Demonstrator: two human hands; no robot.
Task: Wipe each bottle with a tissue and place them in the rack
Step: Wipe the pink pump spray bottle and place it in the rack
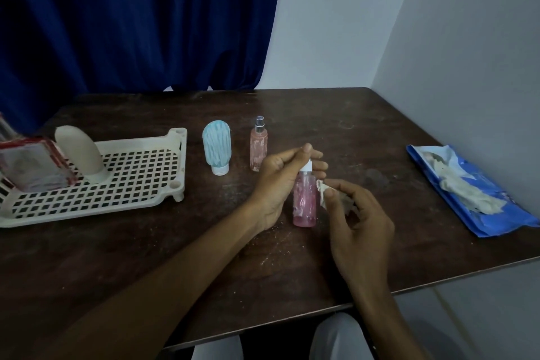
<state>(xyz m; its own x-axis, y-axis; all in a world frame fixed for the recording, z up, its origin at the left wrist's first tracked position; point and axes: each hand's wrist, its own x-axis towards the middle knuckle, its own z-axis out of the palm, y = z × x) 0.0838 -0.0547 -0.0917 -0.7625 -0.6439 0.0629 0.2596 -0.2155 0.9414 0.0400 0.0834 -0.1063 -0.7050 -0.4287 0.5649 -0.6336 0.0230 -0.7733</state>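
Small pink translucent plastic bottle [304, 202], upright over the middle of the dark wooden table [117, 257]; streaked walls, pink liquid pooled at its base. Left hand [276, 184] gripped the white cap end, fingers hiding most of it. Right hand [361, 222] pinched a crumpled white tissue [322, 191] against the bottle's right side. Could not tell whether the base touched the table.

No legible text or labels anywhere.
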